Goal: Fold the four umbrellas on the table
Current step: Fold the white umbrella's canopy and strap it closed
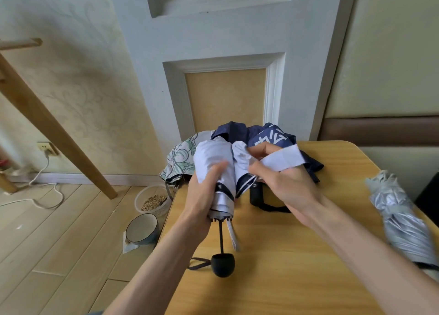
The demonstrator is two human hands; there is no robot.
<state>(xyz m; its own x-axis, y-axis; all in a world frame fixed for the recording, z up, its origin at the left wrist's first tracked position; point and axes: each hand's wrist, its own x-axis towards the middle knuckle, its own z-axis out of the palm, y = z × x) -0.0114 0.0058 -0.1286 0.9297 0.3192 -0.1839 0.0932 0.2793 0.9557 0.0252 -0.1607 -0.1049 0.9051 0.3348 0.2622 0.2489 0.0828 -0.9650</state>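
A: Over the yellow wooden table [297,279], in the left hand [202,196]?
B: Gripping the bundled canopy of a pale lilac-white folding umbrella [213,165], fingers curled round it, black round knob handle [222,265] pointing toward the body.
A: And the right hand [287,186]?
B: Pinching a white fabric strap [285,159], stretched rightward just beside that canopy.
A: Behind the hands?
B: On the table, a crumpled navy blue umbrella with white lettering [268,135], black grip [256,196] toward the near side. Just left of it, hanging over the far left corner, a white umbrella with green floral print [181,158].
A: Farther out?
B: At the right edge, a loosely gathered silver-grey umbrella [399,219]. On the floor to the left, a clear plastic tub of grain [152,202] and a dark-rimmed white bowl [141,229].
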